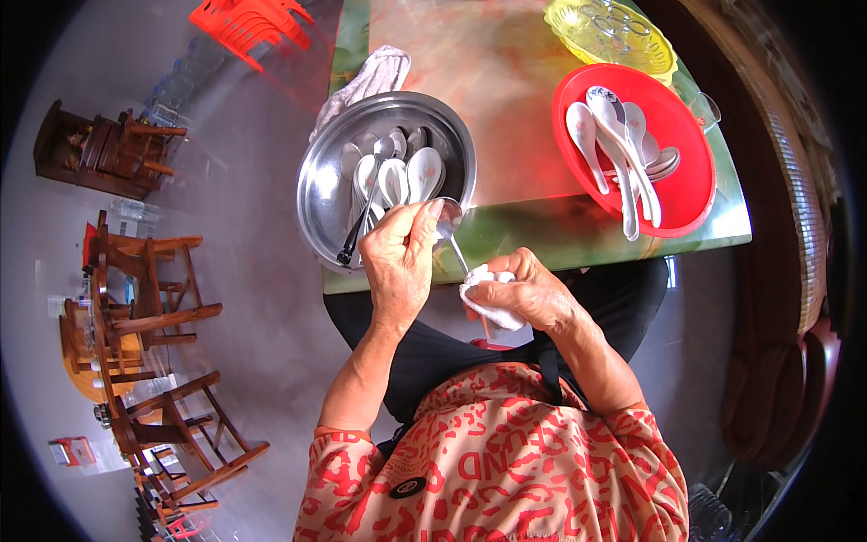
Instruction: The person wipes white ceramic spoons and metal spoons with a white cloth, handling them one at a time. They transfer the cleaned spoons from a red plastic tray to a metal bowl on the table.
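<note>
My left hand (401, 259) pinches the bowl end of a metal spoon (450, 223) between thumb and finger, just past the table's near edge. Around the spoon's handle my right hand (525, 290) closes a white cloth (500, 317). Beyond my left hand a round stainless steel basin (317, 196) holds several white ceramic spoons (424, 169) and some metal spoons, one with a dark handle. A red plastic basin (677, 217) stands to the right with several white ceramic spoons (613, 115), one of them with a dark blue pattern; some handles lean over its near rim.
A yellow scalloped plastic basket (667, 61) holds clear glassware behind the red basin. A clear glass (706, 112) is at the table's right side. A light towel (369, 78) lies behind the steel basin. Wooden chairs (162, 305) and red plastic stools (250, 27) stand on the floor.
</note>
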The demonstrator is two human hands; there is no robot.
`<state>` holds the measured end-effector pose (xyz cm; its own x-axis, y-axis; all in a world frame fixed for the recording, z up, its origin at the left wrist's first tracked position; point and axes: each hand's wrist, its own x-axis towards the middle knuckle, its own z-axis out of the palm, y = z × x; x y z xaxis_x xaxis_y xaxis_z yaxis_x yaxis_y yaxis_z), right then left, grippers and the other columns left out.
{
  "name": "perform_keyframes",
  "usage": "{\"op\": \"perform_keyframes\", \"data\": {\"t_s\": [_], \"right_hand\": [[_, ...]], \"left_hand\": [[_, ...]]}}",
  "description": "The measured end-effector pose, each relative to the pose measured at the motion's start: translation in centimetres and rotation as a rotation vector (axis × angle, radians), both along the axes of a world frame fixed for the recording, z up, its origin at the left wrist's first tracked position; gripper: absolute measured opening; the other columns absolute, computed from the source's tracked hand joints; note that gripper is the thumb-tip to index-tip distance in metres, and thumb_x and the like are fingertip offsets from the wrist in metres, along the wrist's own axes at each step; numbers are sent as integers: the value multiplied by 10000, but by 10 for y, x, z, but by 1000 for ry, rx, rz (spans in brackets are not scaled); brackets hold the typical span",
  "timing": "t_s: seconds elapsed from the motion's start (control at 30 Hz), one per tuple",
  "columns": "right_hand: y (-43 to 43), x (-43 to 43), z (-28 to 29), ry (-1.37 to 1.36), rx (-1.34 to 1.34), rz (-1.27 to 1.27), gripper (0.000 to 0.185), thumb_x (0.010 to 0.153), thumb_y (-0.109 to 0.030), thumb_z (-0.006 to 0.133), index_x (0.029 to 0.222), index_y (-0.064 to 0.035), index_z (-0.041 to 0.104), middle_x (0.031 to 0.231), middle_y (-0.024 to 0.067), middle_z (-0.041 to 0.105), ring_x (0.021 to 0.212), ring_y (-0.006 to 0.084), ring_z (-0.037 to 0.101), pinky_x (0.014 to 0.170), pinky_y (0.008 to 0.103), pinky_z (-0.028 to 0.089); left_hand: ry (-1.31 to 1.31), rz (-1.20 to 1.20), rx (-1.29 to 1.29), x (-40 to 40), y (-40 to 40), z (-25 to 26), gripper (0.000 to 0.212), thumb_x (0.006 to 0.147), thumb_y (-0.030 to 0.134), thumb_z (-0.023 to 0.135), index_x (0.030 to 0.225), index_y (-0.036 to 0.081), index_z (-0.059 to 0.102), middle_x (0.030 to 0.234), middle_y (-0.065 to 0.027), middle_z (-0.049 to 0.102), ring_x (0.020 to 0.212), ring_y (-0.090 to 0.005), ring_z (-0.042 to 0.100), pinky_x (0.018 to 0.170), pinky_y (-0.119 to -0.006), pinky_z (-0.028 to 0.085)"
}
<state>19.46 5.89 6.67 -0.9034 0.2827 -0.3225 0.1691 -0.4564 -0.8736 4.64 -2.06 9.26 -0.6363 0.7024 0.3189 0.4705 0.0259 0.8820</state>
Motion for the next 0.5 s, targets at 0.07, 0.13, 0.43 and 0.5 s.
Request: {"op": "perform_keyframes", "data": {"t_s": [0.07,0.13,0.43,0.5], "right_hand": [[-3,1,-5,4,15,-16,180,753,-166,679,788,10,670,678,72,661,538,116,604,509,234,479],[-6,3,-5,-12,-2,-7,181,755,-174,681,793,2,674,681,63,662,552,105,601,522,227,474],[-6,27,-19,-86,164,103,206,761,-200,683,846,-13,687,731,40,667,648,91,598,617,245,486],[1,26,-11,12,70,-115,261,768,-200,653,956,-20,667,764,31,650,678,94,597,610,233,481]], "left_hand": [[-29,5,12,-2,0,-1,204,889,193,624,857,0,683,562,36,485,485,-17,401,432,-191,307],[-49,8,15,-5,-1,-3,224,887,216,630,865,-2,677,553,36,481,480,-18,405,427,-190,305],[5,47,52,-28,-7,2,155,892,140,618,856,4,682,604,53,473,490,-7,376,424,-193,285],[48,15,12,-20,-8,8,118,873,66,608,854,-34,668,701,-55,630,585,-90,528,538,-244,418]]}}
